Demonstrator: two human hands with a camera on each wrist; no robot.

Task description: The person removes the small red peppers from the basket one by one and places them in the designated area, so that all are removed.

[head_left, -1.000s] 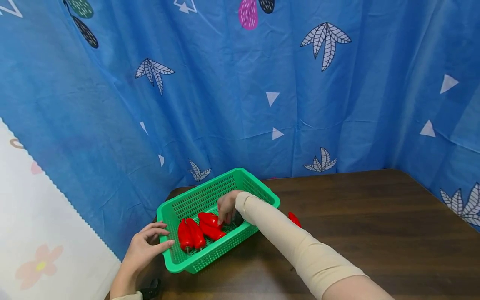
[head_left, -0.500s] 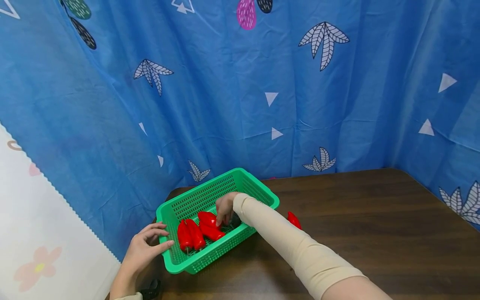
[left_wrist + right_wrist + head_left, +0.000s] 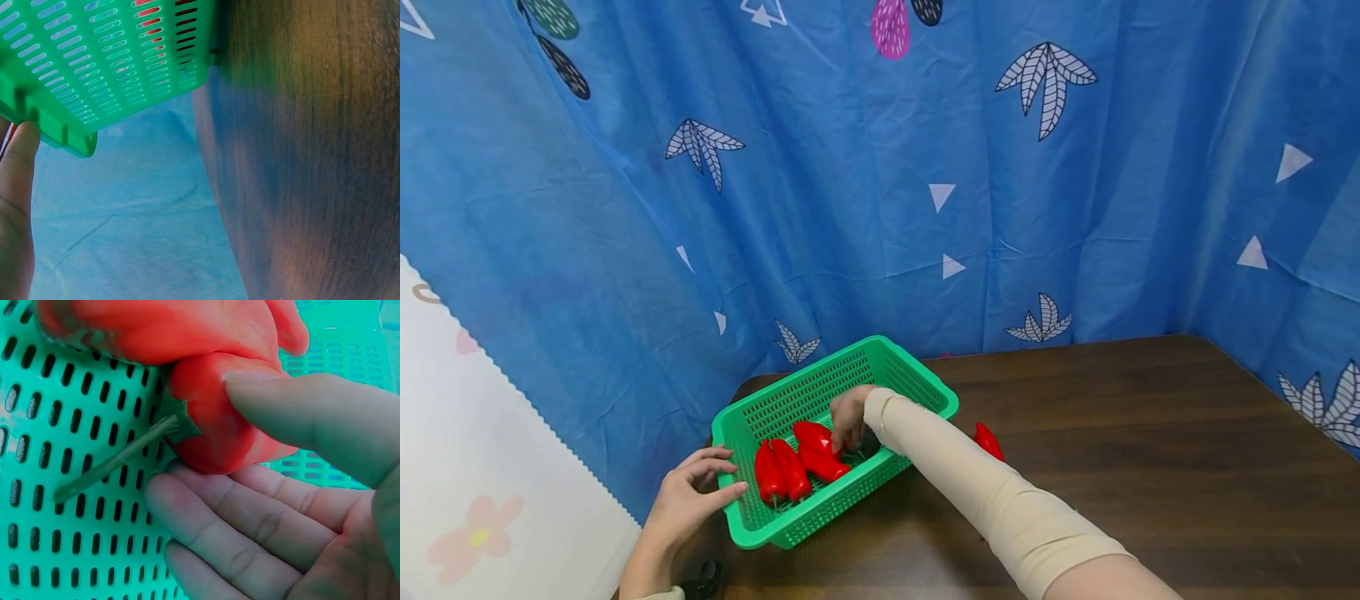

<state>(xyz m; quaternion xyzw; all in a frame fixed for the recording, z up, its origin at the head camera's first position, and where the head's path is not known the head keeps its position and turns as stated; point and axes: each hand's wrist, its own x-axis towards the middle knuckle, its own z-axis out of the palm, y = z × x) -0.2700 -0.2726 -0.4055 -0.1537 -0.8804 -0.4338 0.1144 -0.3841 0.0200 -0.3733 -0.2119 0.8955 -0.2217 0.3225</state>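
Dark wood table bears a green basket before blue curtains.

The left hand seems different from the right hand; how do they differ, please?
The left hand holds the green basket by its rim; the right hand pinches a red pepper. The left hand is at one end, the right hand inside. Both grip something.

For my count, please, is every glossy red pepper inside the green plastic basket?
No, one glossy red pepper lies on the brown wood-grain table.
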